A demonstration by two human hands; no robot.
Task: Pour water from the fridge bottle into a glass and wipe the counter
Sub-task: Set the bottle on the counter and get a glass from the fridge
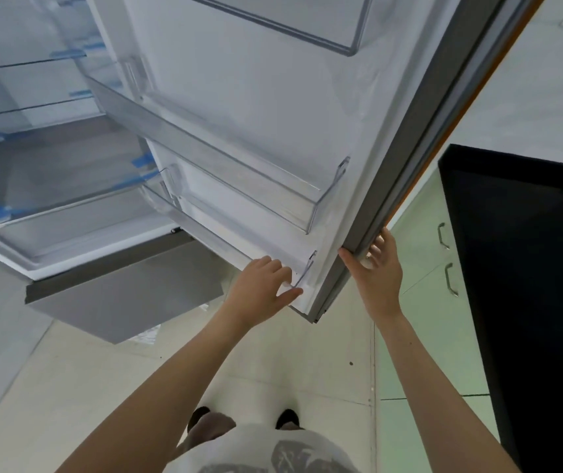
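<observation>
open fridge door (239,107) | left hand (263,285) at lowest bin | right hand (377,271) gripping edge

You're standing in a kitchen, open fridge (68,186) with clear door shelves (239,172) ahead of you, pale green cabinets (423,268) with metal handles (450,278) to your right, black counter (526,268), tiled floor (273,363).
</observation>
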